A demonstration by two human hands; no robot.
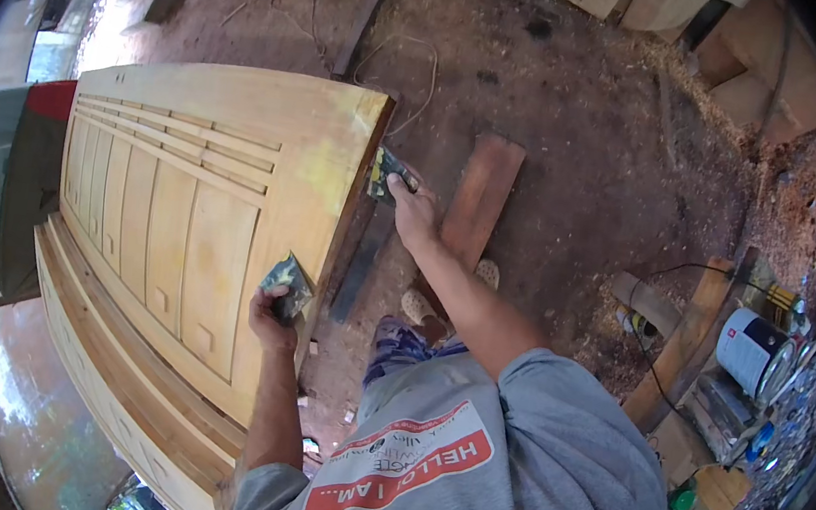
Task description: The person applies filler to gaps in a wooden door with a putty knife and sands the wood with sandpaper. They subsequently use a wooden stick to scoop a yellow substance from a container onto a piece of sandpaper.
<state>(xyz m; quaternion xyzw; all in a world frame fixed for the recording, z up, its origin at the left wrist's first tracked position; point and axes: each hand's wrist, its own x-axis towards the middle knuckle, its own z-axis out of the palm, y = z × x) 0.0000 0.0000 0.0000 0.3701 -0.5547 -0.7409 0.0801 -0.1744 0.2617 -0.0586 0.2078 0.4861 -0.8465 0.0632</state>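
Observation:
A pale wooden door (309,244) with raised slats and recessed panels lies on its face side up, to my left. Yellowish smears mark its surface near the end closest to me. My left hand (272,320) is closed on a dark scraper blade (288,282) streaked with yellow putty, over the door's near end. Just past the door's end edge, my right hand (416,214) grips a second dark scraper (387,174), also smeared with yellow. Its blade is close to the door's edge; whether they touch I cannot tell.
Another wooden door (128,374) sits lower, beside the first. A reddish-brown board (481,188) lies on the dirt floor by my feet. To the right are a paint can (754,350), a wooden beam (678,356) and a black cord (652,368). Wood sheets (648,0) stand at the back.

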